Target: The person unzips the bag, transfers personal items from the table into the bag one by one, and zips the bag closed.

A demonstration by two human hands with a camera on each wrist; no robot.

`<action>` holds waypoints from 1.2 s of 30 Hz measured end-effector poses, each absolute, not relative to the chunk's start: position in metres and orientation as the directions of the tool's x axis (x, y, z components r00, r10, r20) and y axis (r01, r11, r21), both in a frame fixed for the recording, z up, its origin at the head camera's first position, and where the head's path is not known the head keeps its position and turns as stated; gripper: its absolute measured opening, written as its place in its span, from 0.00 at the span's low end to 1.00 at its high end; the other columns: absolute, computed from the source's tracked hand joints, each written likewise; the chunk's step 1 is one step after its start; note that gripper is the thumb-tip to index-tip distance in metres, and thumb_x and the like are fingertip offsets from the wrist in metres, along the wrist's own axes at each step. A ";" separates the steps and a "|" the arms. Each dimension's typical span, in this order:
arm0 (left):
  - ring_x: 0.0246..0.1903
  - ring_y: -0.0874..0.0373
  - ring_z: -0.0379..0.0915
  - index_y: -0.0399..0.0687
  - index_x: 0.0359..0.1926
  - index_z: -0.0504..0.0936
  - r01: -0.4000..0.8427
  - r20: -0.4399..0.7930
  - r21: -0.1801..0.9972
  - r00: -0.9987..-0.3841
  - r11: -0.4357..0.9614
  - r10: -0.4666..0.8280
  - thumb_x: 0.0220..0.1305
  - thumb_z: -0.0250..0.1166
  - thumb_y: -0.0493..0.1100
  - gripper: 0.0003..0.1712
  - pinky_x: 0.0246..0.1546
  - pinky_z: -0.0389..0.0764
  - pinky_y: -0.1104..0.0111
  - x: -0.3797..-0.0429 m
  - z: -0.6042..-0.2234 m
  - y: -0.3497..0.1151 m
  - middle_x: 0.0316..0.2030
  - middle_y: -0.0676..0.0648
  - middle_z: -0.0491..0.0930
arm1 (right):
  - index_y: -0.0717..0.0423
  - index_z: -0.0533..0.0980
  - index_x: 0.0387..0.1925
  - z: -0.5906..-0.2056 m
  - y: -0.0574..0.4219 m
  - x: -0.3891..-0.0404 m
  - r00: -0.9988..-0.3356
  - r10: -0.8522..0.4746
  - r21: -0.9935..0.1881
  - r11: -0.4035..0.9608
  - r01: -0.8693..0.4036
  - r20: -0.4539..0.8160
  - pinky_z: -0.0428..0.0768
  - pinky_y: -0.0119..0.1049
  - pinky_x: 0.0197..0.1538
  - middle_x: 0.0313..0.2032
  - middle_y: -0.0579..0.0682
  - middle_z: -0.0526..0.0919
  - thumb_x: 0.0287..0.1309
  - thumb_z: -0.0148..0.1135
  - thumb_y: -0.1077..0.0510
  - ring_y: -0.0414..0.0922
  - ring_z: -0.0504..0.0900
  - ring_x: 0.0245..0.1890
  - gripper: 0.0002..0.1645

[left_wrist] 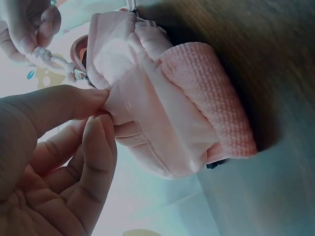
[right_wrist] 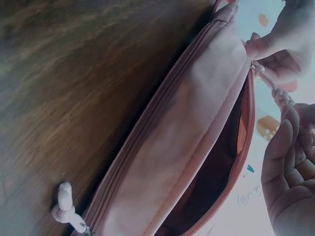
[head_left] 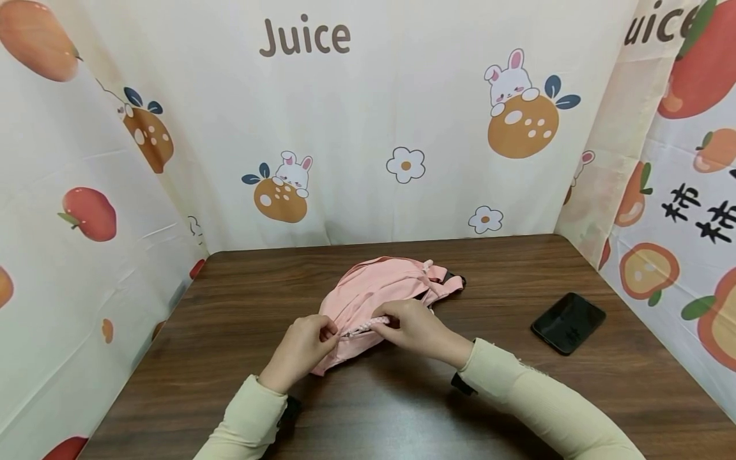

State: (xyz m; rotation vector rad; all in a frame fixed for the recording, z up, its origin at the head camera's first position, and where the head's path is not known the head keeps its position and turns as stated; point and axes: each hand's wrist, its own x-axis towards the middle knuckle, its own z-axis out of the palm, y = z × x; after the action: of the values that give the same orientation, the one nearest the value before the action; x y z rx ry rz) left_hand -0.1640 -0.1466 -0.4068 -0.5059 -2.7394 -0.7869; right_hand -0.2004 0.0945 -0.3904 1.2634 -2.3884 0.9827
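Our sleeves are lying nearest in the head view; our right hand is pinching the pull of the pink bag on the table. In the left wrist view, our left hand is pinching cloth that's looking soft, light. In the right wrist view, the bag is gaping; we're guessing cloth and pull are holding best.

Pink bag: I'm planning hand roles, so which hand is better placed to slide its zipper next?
Probably the right hand: it pinches the braided cord attached at the zipper. The left hand pinches the pink bag nearby, so it seems better suited to steadying.
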 end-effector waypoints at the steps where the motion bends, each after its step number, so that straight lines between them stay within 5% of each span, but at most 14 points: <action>1: 0.20 0.72 0.65 0.52 0.20 0.78 0.388 0.321 0.472 -0.912 0.792 0.256 0.50 0.70 0.33 0.12 0.24 0.70 0.78 -0.164 -0.406 -0.147 0.19 0.59 0.74 | 0.49 0.78 0.25 -0.391 0.096 -0.201 -0.588 -0.624 -0.444 0.394 -0.805 0.514 0.68 0.22 0.29 0.21 0.37 0.75 0.56 0.69 0.60 0.31 0.68 0.23 0.07; 8: 0.21 0.70 0.67 0.51 0.21 0.79 0.374 0.309 0.487 -0.919 0.789 0.244 0.50 0.69 0.33 0.10 0.24 0.71 0.77 -0.162 -0.403 -0.149 0.20 0.58 0.76 | 0.50 0.80 0.27 -0.390 0.107 -0.205 -0.628 -0.598 -0.452 0.438 -0.777 0.499 0.72 0.25 0.31 0.23 0.38 0.78 0.56 0.68 0.60 0.32 0.71 0.24 0.05; 15: 0.20 0.69 0.66 0.52 0.20 0.79 0.383 0.325 0.469 -0.913 0.796 0.248 0.50 0.68 0.33 0.11 0.24 0.70 0.77 -0.163 -0.402 -0.150 0.20 0.58 0.74 | 0.48 0.80 0.28 -0.391 0.125 -0.211 -0.686 -0.545 -0.447 0.520 -0.727 0.482 0.76 0.38 0.43 0.23 0.36 0.77 0.57 0.69 0.57 0.30 0.70 0.24 0.04; 22: 0.21 0.69 0.66 0.52 0.20 0.79 0.374 0.317 0.477 -0.917 0.795 0.242 0.50 0.69 0.33 0.11 0.24 0.70 0.76 -0.162 -0.403 -0.151 0.20 0.58 0.74 | 0.50 0.79 0.26 -0.395 0.146 -0.218 -0.715 -0.486 -0.465 0.545 -0.697 0.502 0.70 0.27 0.30 0.20 0.37 0.72 0.56 0.69 0.60 0.37 0.74 0.24 0.06; 26: 0.21 0.69 0.66 0.52 0.19 0.78 0.379 0.320 0.482 -0.916 0.790 0.244 0.49 0.68 0.32 0.11 0.24 0.70 0.76 -0.163 -0.403 -0.152 0.20 0.58 0.73 | 0.50 0.80 0.27 -0.396 0.155 -0.222 -0.715 -0.468 -0.464 0.549 -0.695 0.519 0.68 0.25 0.25 0.20 0.40 0.77 0.55 0.69 0.60 0.35 0.78 0.25 0.05; 30: 0.20 0.69 0.65 0.52 0.19 0.78 0.385 0.325 0.479 -0.913 0.789 0.248 0.49 0.68 0.32 0.12 0.24 0.70 0.76 -0.163 -0.404 -0.153 0.20 0.58 0.73 | 0.52 0.81 0.29 -0.397 0.164 -0.224 -0.732 -0.445 -0.460 0.578 -0.675 0.515 0.67 0.26 0.25 0.20 0.39 0.77 0.54 0.70 0.60 0.31 0.67 0.19 0.04; 36: 0.21 0.69 0.66 0.52 0.20 0.79 0.393 0.326 0.472 -0.910 0.789 0.257 0.49 0.69 0.32 0.11 0.24 0.71 0.77 -0.163 -0.403 -0.155 0.20 0.57 0.74 | 0.54 0.82 0.30 -0.399 0.177 -0.225 -0.767 -0.398 -0.476 0.613 -0.630 0.503 0.67 0.27 0.26 0.20 0.38 0.73 0.55 0.70 0.60 0.31 0.66 0.21 0.03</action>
State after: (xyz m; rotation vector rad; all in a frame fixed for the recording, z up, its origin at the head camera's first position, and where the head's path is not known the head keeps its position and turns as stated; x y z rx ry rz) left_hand -0.1627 -0.1554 -0.4031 -0.5055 -2.7353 -0.8006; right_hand -0.2253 0.1775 -0.3995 0.8269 -2.4933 0.9311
